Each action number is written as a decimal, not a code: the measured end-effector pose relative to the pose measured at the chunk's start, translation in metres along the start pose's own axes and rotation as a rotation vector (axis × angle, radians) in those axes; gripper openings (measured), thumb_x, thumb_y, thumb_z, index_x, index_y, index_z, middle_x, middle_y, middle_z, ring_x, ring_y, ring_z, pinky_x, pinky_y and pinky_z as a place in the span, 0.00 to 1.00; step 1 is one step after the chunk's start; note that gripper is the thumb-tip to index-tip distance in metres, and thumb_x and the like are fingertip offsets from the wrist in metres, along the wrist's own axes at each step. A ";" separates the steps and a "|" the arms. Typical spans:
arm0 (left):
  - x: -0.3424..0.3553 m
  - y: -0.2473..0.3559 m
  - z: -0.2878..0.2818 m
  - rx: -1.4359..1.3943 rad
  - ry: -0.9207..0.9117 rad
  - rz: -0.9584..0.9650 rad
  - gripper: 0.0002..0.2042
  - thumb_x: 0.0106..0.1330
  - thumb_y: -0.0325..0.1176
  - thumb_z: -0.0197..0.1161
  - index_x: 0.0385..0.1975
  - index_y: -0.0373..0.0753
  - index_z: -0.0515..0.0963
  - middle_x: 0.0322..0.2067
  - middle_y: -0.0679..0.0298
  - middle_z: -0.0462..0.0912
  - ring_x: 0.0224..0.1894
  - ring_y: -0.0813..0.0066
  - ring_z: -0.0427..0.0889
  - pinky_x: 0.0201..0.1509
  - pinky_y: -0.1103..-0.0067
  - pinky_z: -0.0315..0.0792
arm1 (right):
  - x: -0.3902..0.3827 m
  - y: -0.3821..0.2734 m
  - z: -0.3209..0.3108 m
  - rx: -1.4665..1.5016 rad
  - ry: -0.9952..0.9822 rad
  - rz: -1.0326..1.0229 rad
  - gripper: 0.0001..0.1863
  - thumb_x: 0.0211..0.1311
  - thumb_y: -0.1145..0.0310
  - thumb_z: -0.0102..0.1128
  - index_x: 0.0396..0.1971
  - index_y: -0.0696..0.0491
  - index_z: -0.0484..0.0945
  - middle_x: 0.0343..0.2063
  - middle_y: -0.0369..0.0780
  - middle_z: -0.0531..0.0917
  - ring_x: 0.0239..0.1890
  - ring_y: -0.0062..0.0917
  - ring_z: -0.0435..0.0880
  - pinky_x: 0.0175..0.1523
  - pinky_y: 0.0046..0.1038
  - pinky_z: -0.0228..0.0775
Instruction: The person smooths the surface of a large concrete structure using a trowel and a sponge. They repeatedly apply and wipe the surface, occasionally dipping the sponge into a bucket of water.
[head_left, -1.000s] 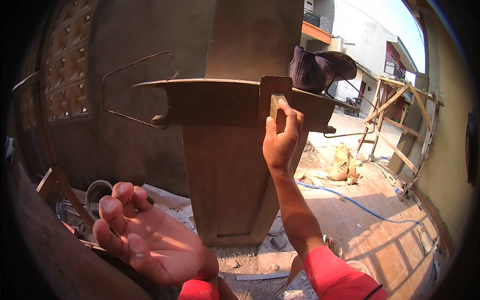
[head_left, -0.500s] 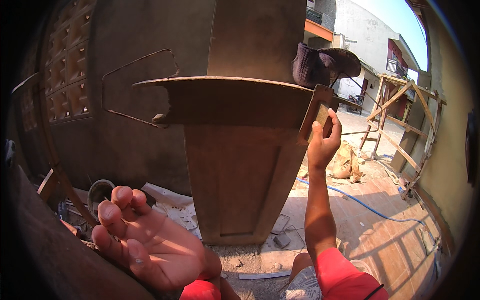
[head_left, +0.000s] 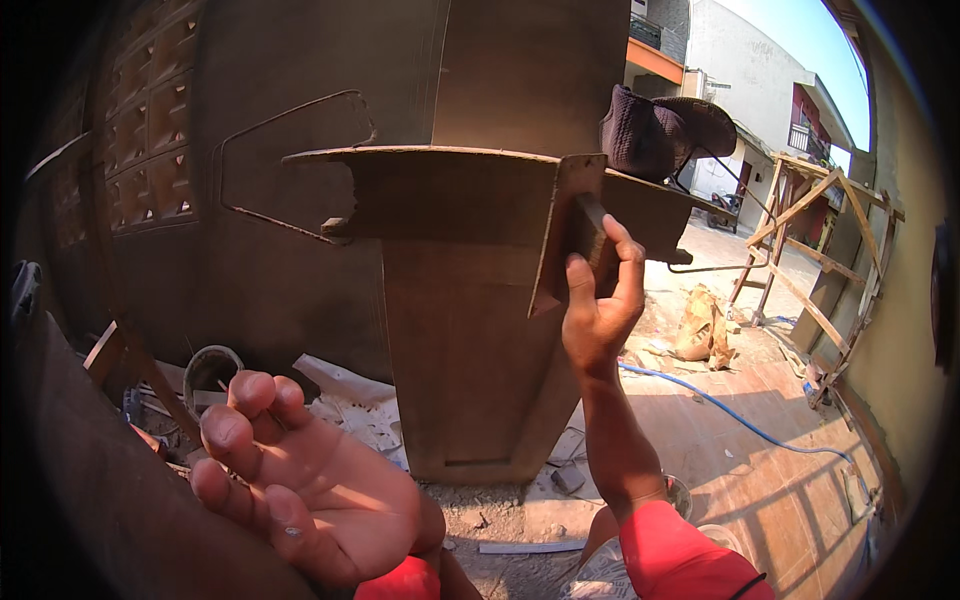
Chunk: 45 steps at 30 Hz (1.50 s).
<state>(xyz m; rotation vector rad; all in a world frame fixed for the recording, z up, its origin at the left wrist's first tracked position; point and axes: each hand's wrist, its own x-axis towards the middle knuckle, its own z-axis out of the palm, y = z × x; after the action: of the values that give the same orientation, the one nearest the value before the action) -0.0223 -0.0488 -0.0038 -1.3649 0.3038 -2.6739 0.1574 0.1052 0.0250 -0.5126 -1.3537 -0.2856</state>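
My right hand [head_left: 605,285] grips the handle of a flat plastering float [head_left: 550,250], held upright against the dark cement band [head_left: 440,195] that crosses the pillar [head_left: 470,350]. My left hand [head_left: 310,480] is at the lower left, palm up with fingers loosely bent and apart, holding nothing. A bent metal rod [head_left: 250,135] sticks out at the band's left end, and another shows at the right. A dark quilted cloth item [head_left: 650,130] rests on top of the band's right part.
A wall with patterned vent blocks [head_left: 150,130] is at the left, with a bucket [head_left: 210,365] and rubble below. At the right are a wooden scaffold [head_left: 800,260], a crumpled sack [head_left: 700,330] and a blue hose [head_left: 735,410] on sunlit tiles [head_left: 760,480]. White buildings stand beyond.
My right hand moved the float to the right along the band, then back left and tilted it. My left hand stays open. The view has shifted slightly.
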 end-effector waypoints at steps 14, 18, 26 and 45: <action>0.003 -0.001 -0.003 0.057 0.034 -0.062 0.21 0.64 0.33 0.51 0.59 0.49 0.73 0.53 0.63 0.73 0.57 0.59 0.65 0.59 0.70 0.62 | 0.004 0.006 0.048 -0.104 0.027 -0.006 0.21 0.54 0.80 0.59 0.50 0.58 0.71 0.46 0.44 0.75 0.54 0.37 0.73 0.62 0.36 0.62; 0.009 0.011 -0.013 0.077 0.056 -0.036 0.20 0.65 0.33 0.51 0.58 0.47 0.73 0.53 0.62 0.71 0.58 0.60 0.65 0.59 0.69 0.62 | -0.015 -0.049 0.128 -0.003 -0.091 -0.011 0.20 0.54 0.79 0.58 0.48 0.58 0.70 0.45 0.44 0.74 0.51 0.38 0.72 0.59 0.37 0.64; 0.010 0.009 -0.020 -0.071 0.051 0.015 0.19 0.66 0.30 0.47 0.57 0.37 0.71 0.54 0.56 0.68 0.59 0.56 0.63 0.60 0.66 0.61 | -0.024 -0.099 0.139 0.450 -0.444 -0.020 0.26 0.57 0.77 0.59 0.58 0.56 0.68 0.48 0.46 0.74 0.52 0.36 0.73 0.58 0.36 0.64; -0.020 -0.021 0.017 0.011 -0.098 -0.044 0.22 0.66 0.31 0.46 0.60 0.42 0.70 0.55 0.58 0.71 0.58 0.58 0.65 0.59 0.67 0.62 | 0.051 0.071 -0.101 -0.597 -0.261 -0.070 0.22 0.53 0.72 0.62 0.51 0.56 0.74 0.46 0.46 0.78 0.48 0.43 0.79 0.51 0.34 0.73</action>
<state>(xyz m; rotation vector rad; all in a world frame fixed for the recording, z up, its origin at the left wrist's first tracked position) 0.0031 -0.0267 -0.0045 -1.5105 0.2513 -2.6286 0.2883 0.1194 0.0485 -1.0267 -1.5370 -0.7095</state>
